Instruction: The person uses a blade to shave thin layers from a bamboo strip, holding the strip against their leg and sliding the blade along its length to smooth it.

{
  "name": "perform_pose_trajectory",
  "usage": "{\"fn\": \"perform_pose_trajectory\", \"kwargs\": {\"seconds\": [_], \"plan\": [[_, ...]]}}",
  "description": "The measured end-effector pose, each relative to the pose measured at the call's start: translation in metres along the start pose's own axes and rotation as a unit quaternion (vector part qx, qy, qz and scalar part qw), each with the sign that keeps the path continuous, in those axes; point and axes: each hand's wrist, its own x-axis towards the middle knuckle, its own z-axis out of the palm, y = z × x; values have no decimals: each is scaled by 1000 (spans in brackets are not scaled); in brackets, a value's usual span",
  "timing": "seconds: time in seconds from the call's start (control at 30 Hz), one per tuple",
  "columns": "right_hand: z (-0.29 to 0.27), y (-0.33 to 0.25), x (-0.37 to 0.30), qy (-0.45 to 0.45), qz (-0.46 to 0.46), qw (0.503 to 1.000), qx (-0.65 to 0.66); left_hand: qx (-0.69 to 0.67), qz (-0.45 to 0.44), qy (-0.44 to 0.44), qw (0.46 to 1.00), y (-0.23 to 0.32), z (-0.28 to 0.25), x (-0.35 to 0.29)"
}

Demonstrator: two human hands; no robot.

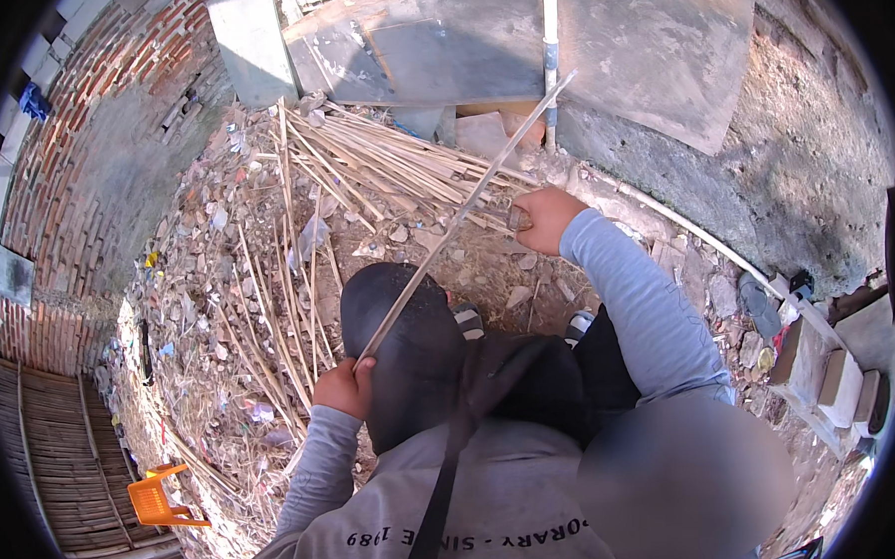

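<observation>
A long, pale bamboo strip [464, 211] slants from the lower left up to the far right, across my dark-covered knee. Its near end is in my left hand [342, 389], closed around it with the thumb along the side. My right hand [550, 221] is a fist to the right of the strip, apart from it. A short brown end [517, 218] pokes out of that fist; the rest is hidden by the fingers, and its kind is unclear. Beyond the hands lies a pile of similar bamboo strips [387, 157] on the ground.
More thin strips [269, 317] lie left of my knee on rubble-strewn ground [185, 321]. Grey panels [437, 45] lean at the back beside an upright pole [550, 55]. A brick wall [93, 165] and an orange plastic chair [161, 500] stand left; blocks [840, 387] sit right.
</observation>
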Motion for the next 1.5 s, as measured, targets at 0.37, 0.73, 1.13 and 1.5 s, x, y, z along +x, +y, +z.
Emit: {"fn": "perform_pose_trajectory", "kwargs": {"seconds": [0.37,0.73,1.13,1.5], "plan": [[-10,40,6,34,78,996,6,27,7,9,1000,8,-7,0],[-11,-3,-3,-77,-16,997,-10,13,-2,11,1000,5,-2,-1],[-14,4,-5,-35,-42,998,13,5,0,17,1000,5,0,-1],[-12,9,-4,-30,-51,998,9,0,9,20,1000,2,1,-1]]}}
